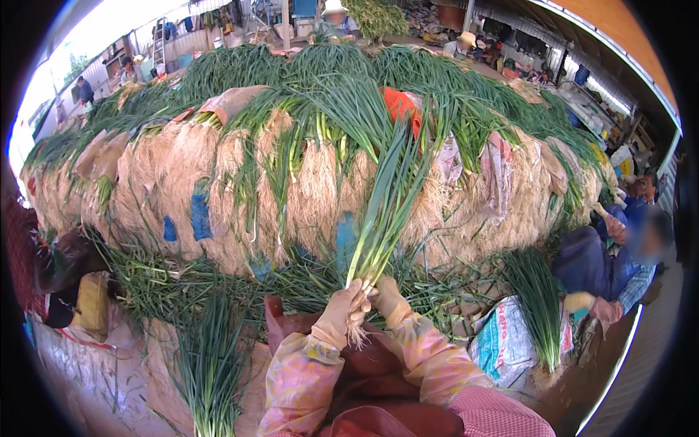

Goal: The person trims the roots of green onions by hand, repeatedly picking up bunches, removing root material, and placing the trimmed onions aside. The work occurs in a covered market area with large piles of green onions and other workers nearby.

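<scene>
A bunch of green onions (386,211) stands up in front of me, its long leaves reaching over the pile and its roots hanging below my gloves. My left hand (341,312), in a tan glove, is closed round the white stem ends. Pressed against the same stems, my right hand (389,300) is closed too, and part of its fingers is hidden behind the bunch. Behind my hands rises a large pile of green onions (320,171), with the pale roots turned toward me. Patterned sleeves cover both my forearms.
To my left front, a sorted bundle of green onions (211,364) lies on brown sacking (164,371). A printed white sack (504,342) and another bundle (536,306) lie to the right, beside a seated person (604,247). Loose leaves (160,280) litter the ground. Other people are farther back.
</scene>
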A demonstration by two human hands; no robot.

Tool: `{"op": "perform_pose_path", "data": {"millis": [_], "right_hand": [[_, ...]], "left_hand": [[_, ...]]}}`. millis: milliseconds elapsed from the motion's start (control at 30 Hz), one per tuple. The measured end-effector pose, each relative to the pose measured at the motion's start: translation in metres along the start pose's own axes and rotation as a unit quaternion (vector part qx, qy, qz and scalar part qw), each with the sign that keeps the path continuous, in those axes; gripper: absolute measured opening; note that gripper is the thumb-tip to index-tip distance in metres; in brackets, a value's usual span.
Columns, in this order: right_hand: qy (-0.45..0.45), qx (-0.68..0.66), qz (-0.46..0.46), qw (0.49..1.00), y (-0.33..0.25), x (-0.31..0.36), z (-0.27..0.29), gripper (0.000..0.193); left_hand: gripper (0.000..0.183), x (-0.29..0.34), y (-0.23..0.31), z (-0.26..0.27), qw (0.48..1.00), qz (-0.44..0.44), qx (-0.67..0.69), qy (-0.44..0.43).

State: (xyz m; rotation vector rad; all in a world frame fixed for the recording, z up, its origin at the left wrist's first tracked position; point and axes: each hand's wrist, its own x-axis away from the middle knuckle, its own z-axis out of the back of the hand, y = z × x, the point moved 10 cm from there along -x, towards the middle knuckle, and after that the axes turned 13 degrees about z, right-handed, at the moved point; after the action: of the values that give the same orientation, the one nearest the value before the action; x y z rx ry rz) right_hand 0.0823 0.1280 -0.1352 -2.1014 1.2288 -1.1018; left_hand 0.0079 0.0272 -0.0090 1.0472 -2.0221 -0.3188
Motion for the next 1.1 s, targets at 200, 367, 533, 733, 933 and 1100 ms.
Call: {"op": "perform_pose_path", "data": {"millis": [200, 367, 533, 733, 933, 1100], "right_hand": [[0.015, 0.561, 0.043, 0.827, -0.086, 0.060, 0.054, 0.031], [-0.030, 0.346, 0.244, 0.906, -0.171, 0.097, -0.061, 0.035], [-0.173, 0.436, 0.135, 0.873, -0.134, 0.069, -0.097, 0.045], [-0.211, 0.518, 0.215, 0.801, -0.097, 0.145, -0.109, 0.033], [-0.143, 0.406, 0.050, 0.901, -0.083, 0.117, -0.029, 0.034], [-0.146, 0.146, 0.133, 0.969, -0.113, 0.072, -0.068, 0.041]], "left_hand": [[0.034, 0.013, 0.018, 0.013, 0.991, -0.093, -0.024, 0.091], [0.021, 0.009, 0.022, 0.006, 0.986, -0.110, -0.046, 0.118], [0.017, 0.003, 0.027, 0.011, 0.979, -0.133, -0.070, 0.135], [0.011, -0.002, 0.028, 0.042, 0.950, -0.227, -0.018, 0.214], [0.020, 0.004, 0.017, 0.006, 0.994, -0.062, 0.063, 0.068], [0.022, -0.001, -0.001, -0.015, 0.987, 0.018, 0.110, -0.120]]}}
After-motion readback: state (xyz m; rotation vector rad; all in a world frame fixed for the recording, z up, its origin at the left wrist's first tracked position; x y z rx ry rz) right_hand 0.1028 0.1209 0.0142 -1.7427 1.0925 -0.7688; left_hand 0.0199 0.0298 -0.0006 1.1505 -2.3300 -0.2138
